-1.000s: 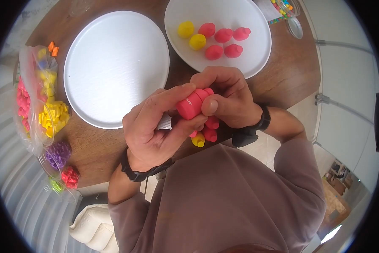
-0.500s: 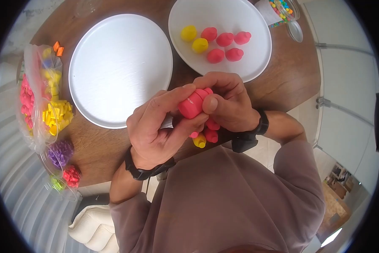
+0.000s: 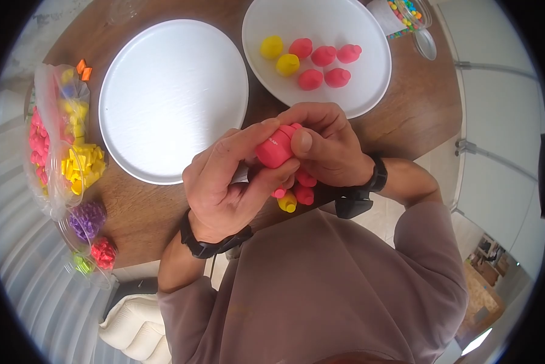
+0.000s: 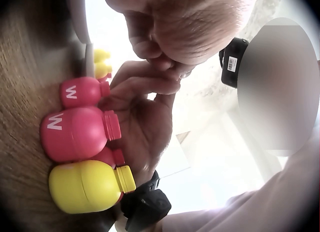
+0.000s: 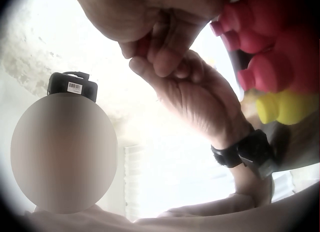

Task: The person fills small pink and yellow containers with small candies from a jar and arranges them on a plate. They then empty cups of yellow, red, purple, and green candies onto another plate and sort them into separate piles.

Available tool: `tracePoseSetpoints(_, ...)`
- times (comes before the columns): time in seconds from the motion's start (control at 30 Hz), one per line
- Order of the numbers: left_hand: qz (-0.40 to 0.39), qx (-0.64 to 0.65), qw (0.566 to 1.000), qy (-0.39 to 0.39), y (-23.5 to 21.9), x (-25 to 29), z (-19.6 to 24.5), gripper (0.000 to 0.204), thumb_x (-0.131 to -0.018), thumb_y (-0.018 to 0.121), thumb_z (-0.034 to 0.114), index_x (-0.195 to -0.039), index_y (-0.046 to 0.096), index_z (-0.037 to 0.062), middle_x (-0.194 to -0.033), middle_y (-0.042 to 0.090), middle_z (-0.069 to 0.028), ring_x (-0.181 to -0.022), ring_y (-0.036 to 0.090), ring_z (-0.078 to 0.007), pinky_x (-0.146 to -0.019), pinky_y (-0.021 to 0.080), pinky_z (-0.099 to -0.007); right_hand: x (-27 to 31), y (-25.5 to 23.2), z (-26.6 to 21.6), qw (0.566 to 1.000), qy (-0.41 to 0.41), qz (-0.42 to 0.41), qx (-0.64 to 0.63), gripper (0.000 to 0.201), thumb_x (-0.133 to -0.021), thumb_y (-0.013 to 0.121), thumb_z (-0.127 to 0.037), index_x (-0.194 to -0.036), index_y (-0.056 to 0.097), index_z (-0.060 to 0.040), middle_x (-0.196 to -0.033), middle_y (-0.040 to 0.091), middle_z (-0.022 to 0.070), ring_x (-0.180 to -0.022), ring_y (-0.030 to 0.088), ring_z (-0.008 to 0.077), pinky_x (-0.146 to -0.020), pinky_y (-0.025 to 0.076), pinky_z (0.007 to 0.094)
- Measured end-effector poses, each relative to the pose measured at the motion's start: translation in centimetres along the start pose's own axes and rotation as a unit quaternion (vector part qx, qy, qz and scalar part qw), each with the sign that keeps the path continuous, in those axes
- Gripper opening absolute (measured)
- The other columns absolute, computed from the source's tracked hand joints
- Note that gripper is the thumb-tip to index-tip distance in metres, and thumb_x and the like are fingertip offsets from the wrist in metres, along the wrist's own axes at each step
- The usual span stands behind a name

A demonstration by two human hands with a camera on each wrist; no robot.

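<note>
Over the table's near edge, my left hand (image 3: 215,188) grips a small pink bottle (image 3: 272,153) with pale lettering between thumb and fingers. Thumb and curled fingers of my right hand (image 3: 333,148) pinch that bottle at its neck end, partly covering it. Just below the hands stand several capped bottles; the left wrist view shows a yellow bottle (image 4: 82,187) and a pink bottle (image 4: 75,134) with a white letter. In the right wrist view the fingers hide most of the held bottle.
A white round plate (image 3: 169,109) lies at left; another white plate (image 3: 369,97) bears yellow bottles (image 3: 272,47) and pink bottles (image 3: 310,79). Bags with yellow pieces (image 3: 81,167) line the left edge, near a purple bundle (image 3: 87,219). A candy jar (image 3: 409,15) stands at far right.
The head view has shifted slightly, moving the plates a little right and down. My right thumb has slid a little over the bottle's neck; both hands keep their hold.
</note>
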State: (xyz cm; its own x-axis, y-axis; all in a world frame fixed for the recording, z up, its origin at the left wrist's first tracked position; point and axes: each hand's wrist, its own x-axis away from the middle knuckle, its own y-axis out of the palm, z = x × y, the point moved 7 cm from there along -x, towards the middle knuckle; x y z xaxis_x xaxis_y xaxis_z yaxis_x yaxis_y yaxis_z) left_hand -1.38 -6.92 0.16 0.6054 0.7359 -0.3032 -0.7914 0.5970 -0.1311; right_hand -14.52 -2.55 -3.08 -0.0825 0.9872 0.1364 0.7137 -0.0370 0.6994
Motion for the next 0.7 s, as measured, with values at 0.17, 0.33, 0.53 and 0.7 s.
tracePoseSetpoints(0.17, -0.01, 0.013, 1.0, -0.01, 0.0, 0.1, -0.3, 0.041, -0.088, 0.07, -0.012, -0.127, 0.058, -0.0088, -0.102, 0.07, -0.0161, -0.078, 0.069, -0.015, -0.069, 0.057, -0.026, -0.2, -0.3, -0.1, 1.0, 0.027, -0.011, 0.004, 0.027, -0.102, 0.065, -0.02, -0.115, 0.068, 0.0032, -0.089, 0.073, 0.008, -0.073, 0.07, 0.011, -0.064, 0.058, 0.0236)
tracePoseSetpoints(0.33, 0.056, 0.047, 0.997, -0.028, 0.1, -0.1, -0.6, 0.046, -0.078, 0.084, -0.003, -0.121, 0.066, -0.004, -0.088, 0.072, -0.0118, -0.071, 0.071, -0.0146, -0.062, 0.054, -0.0248, -0.2, -0.6, -0.4, 0.998, 0.014, -0.003, 0.063, 0.024, -0.102, 0.065, -0.019, -0.113, 0.069, 0.0029, -0.086, 0.073, 0.0073, -0.073, 0.07, 0.0105, -0.063, 0.058, 0.0233)
tracePoseSetpoints(0.53, 0.07, 0.002, 0.997, -0.008, 0.1, 0.0, -0.8, 0.046, -0.079, 0.084, -0.002, -0.121, 0.066, -0.0035, -0.088, 0.072, -0.0104, -0.067, 0.069, -0.0125, -0.06, 0.053, -0.0232, 0.0, -0.2, -1.1, 0.997, -0.011, 0.018, 0.068, 0.024, -0.1, 0.068, -0.013, -0.116, 0.07, 0.0041, -0.092, 0.075, 0.0089, -0.076, 0.07, 0.0102, -0.066, 0.058, 0.0233)
tracePoseSetpoints(0.7, 0.082, -0.031, 0.996, -0.008, -0.1, 0.2, -0.8, 0.046, -0.078, 0.085, -0.001, -0.12, 0.067, -0.003, -0.088, 0.072, -0.01, -0.065, 0.068, -0.012, -0.059, 0.052, -0.0229, 0.0, -0.2, -1.0, 0.994, -0.046, 0.021, 0.099, 0.025, -0.1, 0.068, -0.014, -0.117, 0.07, 0.0043, -0.092, 0.075, 0.0087, -0.076, 0.07, 0.0097, -0.065, 0.057, 0.023)
